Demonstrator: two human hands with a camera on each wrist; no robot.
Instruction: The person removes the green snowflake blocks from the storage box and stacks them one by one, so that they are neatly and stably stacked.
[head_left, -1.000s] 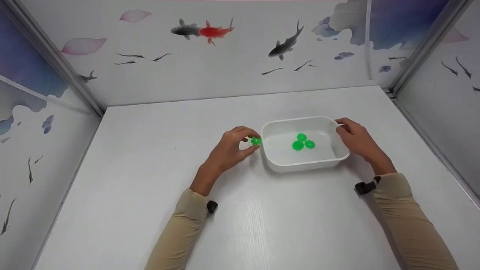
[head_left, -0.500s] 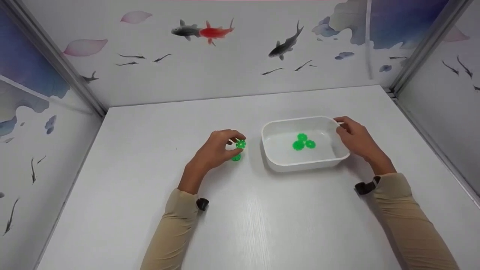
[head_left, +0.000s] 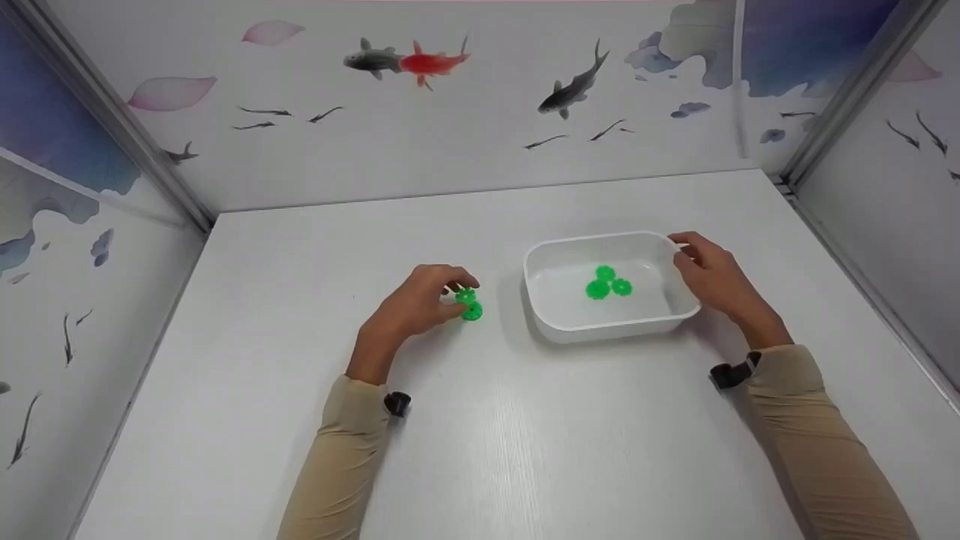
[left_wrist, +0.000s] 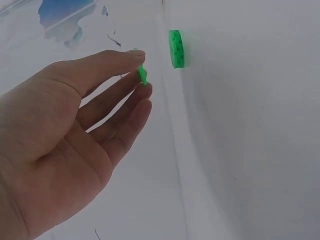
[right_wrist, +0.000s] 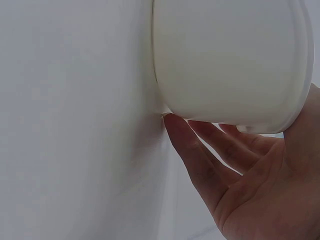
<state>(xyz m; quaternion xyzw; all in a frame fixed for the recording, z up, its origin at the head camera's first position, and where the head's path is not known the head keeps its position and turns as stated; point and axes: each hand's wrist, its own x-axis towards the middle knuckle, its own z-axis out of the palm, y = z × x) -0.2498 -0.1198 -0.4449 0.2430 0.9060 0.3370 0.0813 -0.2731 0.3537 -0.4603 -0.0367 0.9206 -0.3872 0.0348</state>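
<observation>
My left hand pinches a thin green notched plastic disc between thumb and fingertips. In the left wrist view the disc appears nearly edge-on. Just beyond the fingertips, a thicker green notched piece, looking like stacked discs, rests on the table, apart from the held one. In the head view that piece partly overlaps the held disc. My right hand grips the right end of a white plastic box, its fingers against the outer wall. Inside the box lie 3 green discs, close together.
The white table is bounded by a rear wall printed with fish and by side panels with metal posts. The box stands right of the left hand, with a gap of bare tabletop between them.
The left hand has moved left and slightly toward the person, away from the box edge, carrying the disc beside the green piece on the table. Right hand and box stay put.
</observation>
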